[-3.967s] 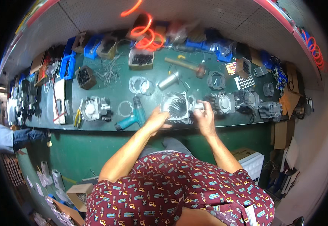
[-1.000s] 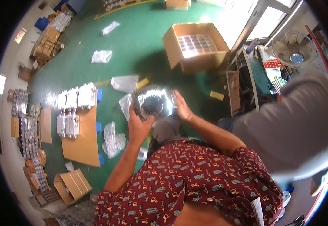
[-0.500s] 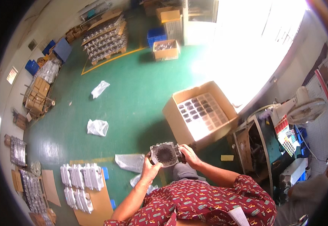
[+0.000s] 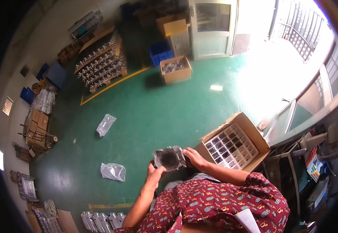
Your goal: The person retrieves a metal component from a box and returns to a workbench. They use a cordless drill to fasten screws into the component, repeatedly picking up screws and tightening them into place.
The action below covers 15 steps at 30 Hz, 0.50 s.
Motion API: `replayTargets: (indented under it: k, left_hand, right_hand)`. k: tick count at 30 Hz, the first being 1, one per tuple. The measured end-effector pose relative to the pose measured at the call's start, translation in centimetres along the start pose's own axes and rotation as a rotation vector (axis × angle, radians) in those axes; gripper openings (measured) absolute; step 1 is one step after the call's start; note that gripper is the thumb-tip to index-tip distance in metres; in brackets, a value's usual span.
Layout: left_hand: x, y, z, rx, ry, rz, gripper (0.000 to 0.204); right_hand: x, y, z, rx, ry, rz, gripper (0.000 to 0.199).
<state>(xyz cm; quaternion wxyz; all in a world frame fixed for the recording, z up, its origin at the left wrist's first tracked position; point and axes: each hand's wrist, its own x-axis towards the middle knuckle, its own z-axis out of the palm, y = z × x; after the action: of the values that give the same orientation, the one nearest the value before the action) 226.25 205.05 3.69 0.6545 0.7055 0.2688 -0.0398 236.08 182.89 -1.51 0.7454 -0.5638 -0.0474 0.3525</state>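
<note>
Carton (image 4: 250, 130): sits lower and farther right in view than half a second ago, while the casting (image 4: 169, 158) remains between both hands.
Casting: held in front of the body, apart from the carton and to its left; dark mouth facing up; face nearly square, no clear long axis.
Nearer the carton: right hand (image 4: 195, 157).
Left hand (image 4: 156, 173): thumb over the near-left edge, fingers curled around the side, gripping.
Right fingers: bent onto the right edge, gripping; undersides hidden.
</note>
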Motion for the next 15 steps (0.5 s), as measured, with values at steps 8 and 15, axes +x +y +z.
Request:
replayTargets:
  k: [8,15]
  left_hand:
    - [20.6,11.2,-6.0,-0.186,-0.104,-0.213,0.024]
    - [37.1,21.3,-7.3,-0.138,-0.266,-0.293,0.048]
  right_hand:
    - [21.3,-13.1,1.3,-0.15,0.03,-0.164,0.045]
    - [36.4,-21.5,-0.3,-0.116,0.243,-0.009,0.048]
